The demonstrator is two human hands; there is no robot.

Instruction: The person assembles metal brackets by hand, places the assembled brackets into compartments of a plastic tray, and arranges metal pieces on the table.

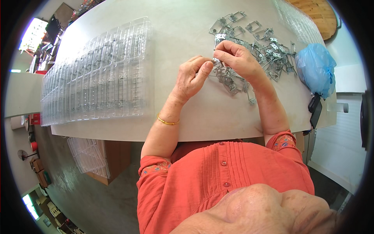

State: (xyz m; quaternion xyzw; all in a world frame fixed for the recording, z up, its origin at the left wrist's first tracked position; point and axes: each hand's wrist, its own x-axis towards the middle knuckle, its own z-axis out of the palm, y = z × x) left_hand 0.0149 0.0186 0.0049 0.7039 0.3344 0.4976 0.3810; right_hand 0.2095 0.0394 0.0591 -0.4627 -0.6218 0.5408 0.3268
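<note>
Over the table my left hand (pixel 191 77) and my right hand (pixel 240 61) meet, both closed with fingertips pinched. Between them is a small silvery metal wire bracket (pixel 220 37); its plate shows above my right fingers, and the rest is partly hidden by them. Behind and right of my hands lies a loose heap of similar metal brackets (pixel 274 54), some of it covered by my right hand. To the left, a clear plastic tray (pixel 147 70) has rows of narrow compartments, many with metal parts in them.
The pale table (pixel 175 124) runs up to my body. At its right edge sit a blue plastic bag (pixel 316 68) and a black object (pixel 314 107). Another clear tray (pixel 298 21) lies at the far right. Below the left edge, clear trays (pixel 87 158) lean against a cardboard box (pixel 117 160).
</note>
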